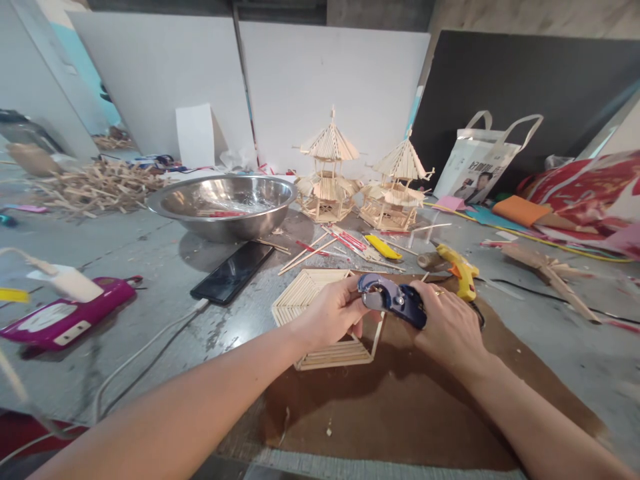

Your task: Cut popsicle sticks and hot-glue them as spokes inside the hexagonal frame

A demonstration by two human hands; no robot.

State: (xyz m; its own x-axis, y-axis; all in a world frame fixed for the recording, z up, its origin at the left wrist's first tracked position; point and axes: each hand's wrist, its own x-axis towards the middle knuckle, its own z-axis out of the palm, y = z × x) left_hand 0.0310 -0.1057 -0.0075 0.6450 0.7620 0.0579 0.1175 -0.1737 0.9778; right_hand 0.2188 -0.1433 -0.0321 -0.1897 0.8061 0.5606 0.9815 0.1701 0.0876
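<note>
My right hand [450,323] is wrapped round the dark blue handles of a hand cutter [395,299]. The curved metal head of the cutter points left, toward my left hand [337,305]. That hand is closed in a pinch right at the cutter's head; what lies between its fingers is hidden. Beneath both hands is a hexagonal panel of thin wooden sticks [295,300], with rows of sticks filling its left and lower sides and an open gap on its right. The panel rests partly on a brown board [395,407].
Two stick pagoda models [330,180] stand at the back. A steel bowl [225,223], a phone [233,272] and a purple power strip [70,313] are on the left. A yellow glue gun [463,270], a yellow utility knife [383,247] and loose sticks lie beyond my hands.
</note>
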